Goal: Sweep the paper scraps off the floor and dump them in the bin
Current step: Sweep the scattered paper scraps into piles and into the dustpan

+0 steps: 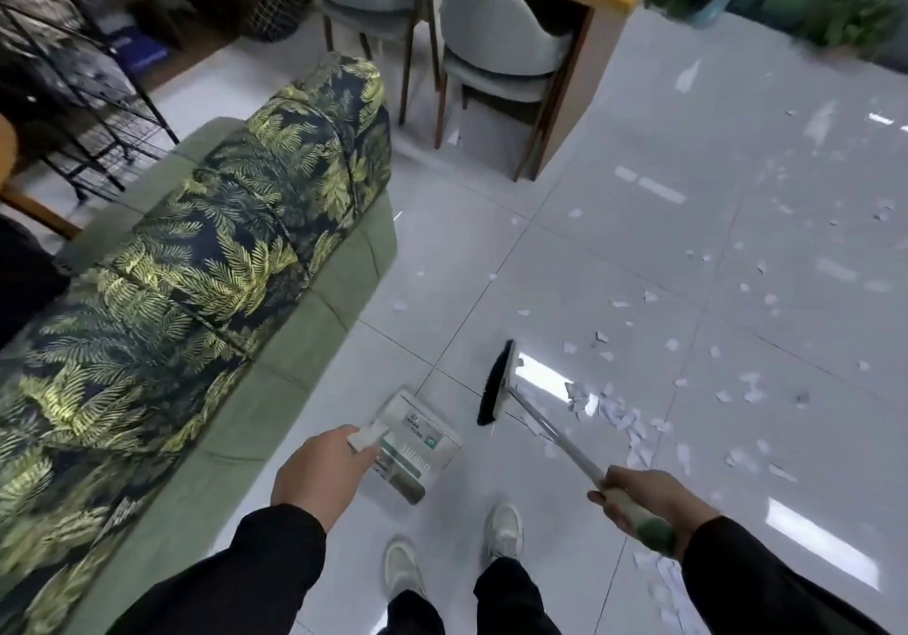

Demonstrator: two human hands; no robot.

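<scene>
A green sofa with a leaf-print cover runs along the left. Beside it, the left hand has its fingers wrapped around the handle of a pale dustpan held low above the tiled floor. Just right of the dustpan, the black bristles of the broom point toward the sofa. The right hand has its fingers clamped on the broom's handle. Paper scraps lie heaped by the broom and scattered across the floor to the right.
</scene>
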